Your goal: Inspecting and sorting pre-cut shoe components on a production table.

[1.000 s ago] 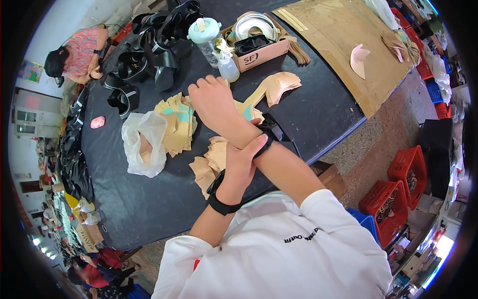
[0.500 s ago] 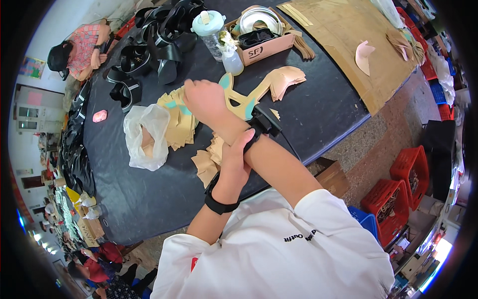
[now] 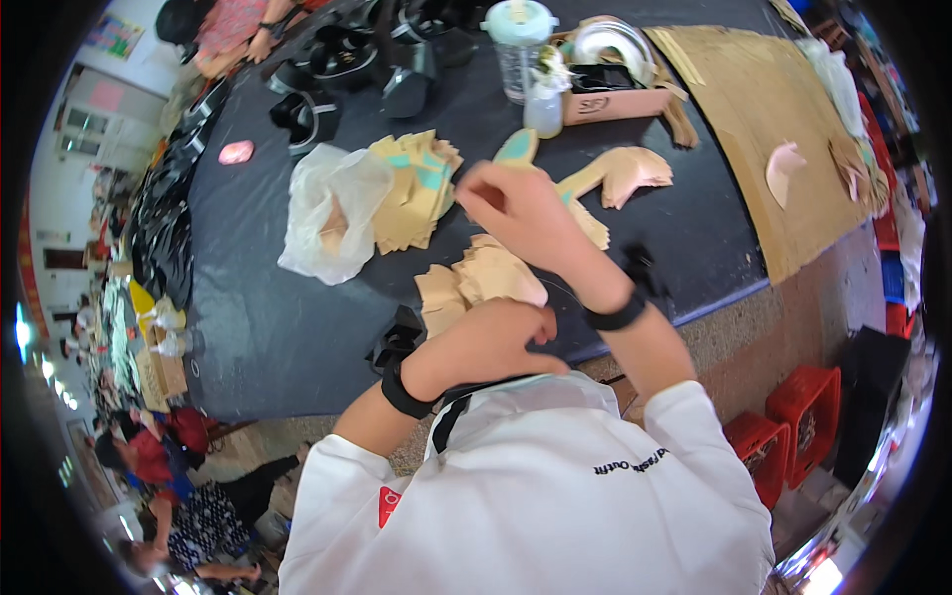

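My right hand (image 3: 526, 216), fingers curled into a loose fist with nothing visible in it, hangs over the tan cut pieces in the middle of the dark table. Closer to my body, my left hand (image 3: 486, 342) has its thumb and fingers apart and looks bare of any object. It is beside a fanned stack of beige pieces (image 3: 486, 278), partly covering it. Each wrist wears a black strap with a small black box (image 3: 397, 339). Left of my right hand lies a stack of tan pieces with teal patches (image 3: 412, 188), touching a crumpled translucent plastic bag (image 3: 335, 213).
Black sandals (image 3: 342, 59) crowd the far left, near a pink object (image 3: 236, 152). A lidded clear jug (image 3: 518, 50), a small bottle (image 3: 543, 104) and a cardboard box (image 3: 620, 104) stand at the back. Cardboard (image 3: 734, 129) covers the right side. Red crates (image 3: 803, 421) sit on the floor.
My left hand has let go of my right wrist and drawn back toward my body. My right hand has moved right in the picture. The view has shifted, and table things appear higher and farther right.
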The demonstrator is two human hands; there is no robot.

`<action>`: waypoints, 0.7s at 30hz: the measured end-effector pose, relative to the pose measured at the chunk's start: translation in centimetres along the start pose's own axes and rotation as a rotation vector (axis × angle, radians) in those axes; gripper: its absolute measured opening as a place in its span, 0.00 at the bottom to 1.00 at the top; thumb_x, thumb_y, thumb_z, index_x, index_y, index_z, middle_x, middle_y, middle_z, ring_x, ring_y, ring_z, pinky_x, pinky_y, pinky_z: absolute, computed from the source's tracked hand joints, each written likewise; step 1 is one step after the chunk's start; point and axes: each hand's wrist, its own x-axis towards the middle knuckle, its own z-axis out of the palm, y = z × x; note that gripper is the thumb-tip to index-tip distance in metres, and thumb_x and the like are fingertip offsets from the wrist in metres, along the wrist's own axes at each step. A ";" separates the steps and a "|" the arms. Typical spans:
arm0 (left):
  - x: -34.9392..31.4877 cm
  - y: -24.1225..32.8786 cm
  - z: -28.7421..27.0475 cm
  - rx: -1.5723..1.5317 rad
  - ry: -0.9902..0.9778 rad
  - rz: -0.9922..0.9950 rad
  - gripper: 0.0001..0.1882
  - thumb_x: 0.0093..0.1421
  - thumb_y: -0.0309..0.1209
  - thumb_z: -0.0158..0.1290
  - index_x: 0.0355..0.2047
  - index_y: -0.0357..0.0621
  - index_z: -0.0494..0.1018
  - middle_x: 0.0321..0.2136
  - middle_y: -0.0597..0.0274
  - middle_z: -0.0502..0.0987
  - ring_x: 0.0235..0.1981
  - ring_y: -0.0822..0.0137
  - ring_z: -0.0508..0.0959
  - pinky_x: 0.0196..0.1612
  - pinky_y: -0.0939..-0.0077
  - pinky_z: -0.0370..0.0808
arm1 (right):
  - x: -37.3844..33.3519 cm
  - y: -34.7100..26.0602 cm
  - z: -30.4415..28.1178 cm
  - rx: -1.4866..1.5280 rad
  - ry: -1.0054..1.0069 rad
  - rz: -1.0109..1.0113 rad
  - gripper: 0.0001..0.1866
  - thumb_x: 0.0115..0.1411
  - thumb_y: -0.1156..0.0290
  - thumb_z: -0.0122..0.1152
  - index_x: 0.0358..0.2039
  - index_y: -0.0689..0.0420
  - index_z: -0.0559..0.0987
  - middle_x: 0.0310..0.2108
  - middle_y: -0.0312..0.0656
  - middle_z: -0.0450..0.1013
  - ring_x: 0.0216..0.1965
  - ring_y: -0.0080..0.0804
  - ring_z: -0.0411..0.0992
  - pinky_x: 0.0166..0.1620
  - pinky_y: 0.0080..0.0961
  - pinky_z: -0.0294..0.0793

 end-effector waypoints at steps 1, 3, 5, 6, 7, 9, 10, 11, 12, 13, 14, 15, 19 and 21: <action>-0.7 -0.2 0.4 -0.008 0.025 -0.022 0.24 0.48 0.43 0.59 0.36 0.35 0.72 0.29 0.52 0.76 0.35 0.60 0.76 0.40 0.72 0.71 | -1.6 -0.3 0.0 0.115 -0.088 0.030 0.09 0.54 0.68 0.56 0.27 0.62 0.76 0.17 0.43 0.70 0.19 0.31 0.69 0.26 0.22 0.68; -1.4 -1.0 2.0 0.378 0.009 0.119 0.19 0.48 0.41 0.57 0.29 0.34 0.73 0.25 0.51 0.75 0.30 0.56 0.77 0.35 0.68 0.71 | -4.9 -1.3 0.8 -0.051 -0.300 0.009 0.18 0.50 0.58 0.59 0.25 0.65 0.76 0.20 0.51 0.72 0.24 0.42 0.73 0.28 0.29 0.70; -1.8 -3.9 5.7 0.618 0.249 0.286 0.16 0.49 0.41 0.55 0.27 0.38 0.74 0.24 0.51 0.75 0.30 0.56 0.77 0.34 0.64 0.71 | -6.3 -3.3 1.4 -0.123 -0.586 0.110 0.25 0.48 0.51 0.60 0.27 0.66 0.77 0.24 0.53 0.73 0.26 0.45 0.74 0.30 0.29 0.71; -1.5 -4.0 6.1 0.626 0.231 0.303 0.16 0.49 0.41 0.54 0.26 0.38 0.74 0.24 0.51 0.75 0.30 0.56 0.77 0.33 0.64 0.71 | -6.7 -2.2 2.3 -0.145 -0.621 0.095 0.31 0.45 0.45 0.61 0.29 0.67 0.77 0.25 0.50 0.74 0.27 0.42 0.74 0.31 0.28 0.71; -1.0 -4.5 7.0 0.620 0.227 0.337 0.16 0.49 0.41 0.54 0.26 0.39 0.74 0.24 0.51 0.75 0.30 0.56 0.77 0.33 0.64 0.71 | -6.5 -1.1 3.1 -0.146 -0.631 0.097 0.31 0.45 0.45 0.61 0.29 0.67 0.77 0.25 0.50 0.74 0.27 0.42 0.74 0.31 0.28 0.71; -0.6 -4.6 7.9 0.605 0.233 0.372 0.16 0.49 0.41 0.54 0.26 0.39 0.74 0.24 0.51 0.75 0.30 0.56 0.77 0.33 0.64 0.71 | -5.0 -0.2 4.2 0.142 -1.008 0.308 0.33 0.43 0.46 0.64 0.32 0.69 0.75 0.26 0.47 0.74 0.27 0.35 0.73 0.32 0.26 0.71; -0.1 -4.9 8.5 0.586 0.228 0.391 0.15 0.49 0.41 0.54 0.26 0.39 0.74 0.24 0.51 0.75 0.30 0.56 0.77 0.33 0.63 0.71 | -4.4 -0.6 4.5 0.299 -1.015 0.260 0.34 0.39 0.49 0.68 0.33 0.71 0.72 0.27 0.46 0.73 0.30 0.30 0.71 0.33 0.24 0.70; 0.3 -5.1 9.0 0.564 0.227 0.410 0.15 0.49 0.41 0.54 0.25 0.39 0.73 0.24 0.51 0.75 0.30 0.57 0.77 0.33 0.63 0.71 | -4.4 -0.2 4.7 0.294 -1.010 0.267 0.34 0.39 0.49 0.68 0.33 0.71 0.72 0.27 0.46 0.73 0.30 0.30 0.71 0.33 0.24 0.70; 0.6 -5.0 9.5 0.546 0.221 0.437 0.15 0.49 0.41 0.54 0.25 0.40 0.73 0.24 0.52 0.75 0.30 0.57 0.77 0.33 0.63 0.71 | -4.6 0.3 4.6 0.226 -1.022 0.284 0.30 0.40 0.55 0.69 0.35 0.67 0.73 0.28 0.41 0.72 0.31 0.26 0.69 0.35 0.21 0.68; 0.8 -5.1 10.1 0.523 0.220 0.446 0.15 0.49 0.41 0.54 0.25 0.40 0.73 0.24 0.52 0.75 0.30 0.57 0.77 0.33 0.63 0.71 | -4.8 0.9 5.0 0.163 -1.044 0.294 0.26 0.41 0.61 0.70 0.38 0.63 0.74 0.28 0.36 0.72 0.31 0.22 0.66 0.37 0.19 0.66; 1.1 -5.0 10.7 0.495 0.214 0.455 0.15 0.49 0.41 0.54 0.25 0.40 0.73 0.24 0.52 0.75 0.30 0.57 0.77 0.33 0.63 0.71 | -5.2 1.4 5.1 0.250 -1.031 0.311 0.29 0.38 0.64 0.72 0.41 0.63 0.73 0.31 0.38 0.72 0.33 0.24 0.67 0.39 0.19 0.67; 1.6 -5.0 11.3 0.465 0.208 0.476 0.15 0.49 0.41 0.54 0.24 0.40 0.73 0.24 0.52 0.75 0.30 0.57 0.77 0.33 0.63 0.71 | -5.5 1.0 4.9 0.246 -1.031 0.360 0.31 0.37 0.66 0.72 0.43 0.64 0.71 0.34 0.39 0.71 0.36 0.25 0.68 0.41 0.20 0.67; 5.1 -6.2 13.6 0.347 0.182 0.547 0.14 0.49 0.41 0.53 0.23 0.41 0.73 0.24 0.52 0.75 0.30 0.57 0.77 0.32 0.62 0.71 | -7.6 0.9 4.8 0.648 -0.980 0.780 0.39 0.34 0.72 0.71 0.49 0.67 0.64 0.51 0.44 0.62 0.51 0.30 0.61 0.51 0.24 0.64; 7.7 -6.2 14.7 0.292 0.157 0.567 0.14 0.50 0.40 0.53 0.23 0.41 0.73 0.24 0.52 0.75 0.30 0.57 0.77 0.32 0.62 0.71 | -7.9 4.5 7.1 0.488 -1.104 0.560 0.38 0.36 0.71 0.71 0.49 0.66 0.65 0.45 0.45 0.67 0.47 0.29 0.64 0.49 0.22 0.65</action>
